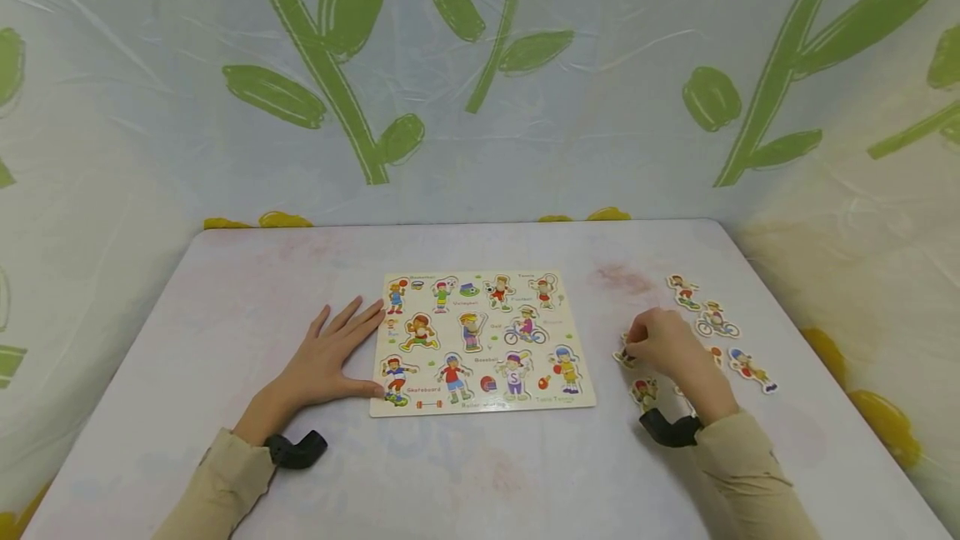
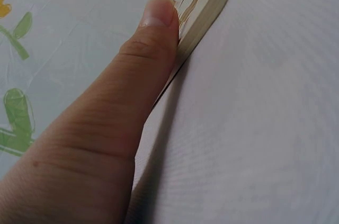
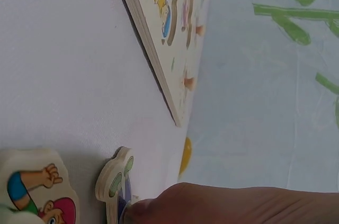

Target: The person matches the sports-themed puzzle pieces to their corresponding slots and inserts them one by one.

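A wooden puzzle board (image 1: 480, 407) printed with children playing sports lies at mid-table. My left hand (image 1: 322, 365) is spread flat at its left side, fingertips by the upper edge and thumb (image 2: 159, 15) against the lower left corner. Right of the board, my right hand (image 1: 667, 348) reaches down with curled fingers and pinches a puzzle piece (image 3: 114, 181) with green shoes and purple trousers. The hand hides most of that piece. Close beside it lies another piece (image 3: 39, 184), showing a child in a pink cap with an arm out.
Several loose puzzle pieces lie around the right hand, among them a cyclist (image 1: 717, 322), a figure in a blue cap (image 1: 752, 371) and a skater (image 1: 683, 292). Small wooden knobs (image 3: 189, 83) stand up from the board. The white table (image 1: 480, 482) meets a flower-printed sheet behind.
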`<action>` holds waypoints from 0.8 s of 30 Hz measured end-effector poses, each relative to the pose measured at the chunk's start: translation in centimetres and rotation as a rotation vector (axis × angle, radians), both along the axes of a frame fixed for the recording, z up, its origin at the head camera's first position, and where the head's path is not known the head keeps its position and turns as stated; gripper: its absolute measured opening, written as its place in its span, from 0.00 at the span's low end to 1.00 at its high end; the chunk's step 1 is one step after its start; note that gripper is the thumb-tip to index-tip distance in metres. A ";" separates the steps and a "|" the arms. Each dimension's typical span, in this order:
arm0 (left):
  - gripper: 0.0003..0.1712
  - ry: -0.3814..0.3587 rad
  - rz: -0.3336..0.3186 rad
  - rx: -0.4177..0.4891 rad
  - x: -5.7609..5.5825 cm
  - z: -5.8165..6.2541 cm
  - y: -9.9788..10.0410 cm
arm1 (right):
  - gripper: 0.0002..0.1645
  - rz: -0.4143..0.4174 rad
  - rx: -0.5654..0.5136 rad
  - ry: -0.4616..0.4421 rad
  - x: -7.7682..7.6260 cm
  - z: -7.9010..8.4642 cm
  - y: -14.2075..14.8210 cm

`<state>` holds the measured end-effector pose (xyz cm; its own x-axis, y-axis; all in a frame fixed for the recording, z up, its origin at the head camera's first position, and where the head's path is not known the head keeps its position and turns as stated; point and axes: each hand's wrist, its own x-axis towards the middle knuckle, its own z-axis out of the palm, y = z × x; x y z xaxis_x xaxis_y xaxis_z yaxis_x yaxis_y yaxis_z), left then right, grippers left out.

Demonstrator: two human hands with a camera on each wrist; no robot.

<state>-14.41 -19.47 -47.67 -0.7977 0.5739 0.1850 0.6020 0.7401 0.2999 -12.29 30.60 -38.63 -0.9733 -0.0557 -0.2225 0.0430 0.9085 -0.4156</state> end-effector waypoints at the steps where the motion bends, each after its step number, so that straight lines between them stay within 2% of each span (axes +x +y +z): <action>1: 0.68 0.000 0.001 0.002 0.0 0.0 0.0 | 0.03 0.000 -0.001 -0.003 0.0 0.0 -0.1; 12: 0.67 0.042 -0.007 0.023 0.0 -0.3 -0.1 | 0.03 0.005 -0.007 -0.024 0.1 -0.2 -1.3; 24: 0.68 0.006 0.008 0.004 0.0 -0.3 0.0 | 0.03 0.053 -0.033 0.013 0.6 0.1 -3.7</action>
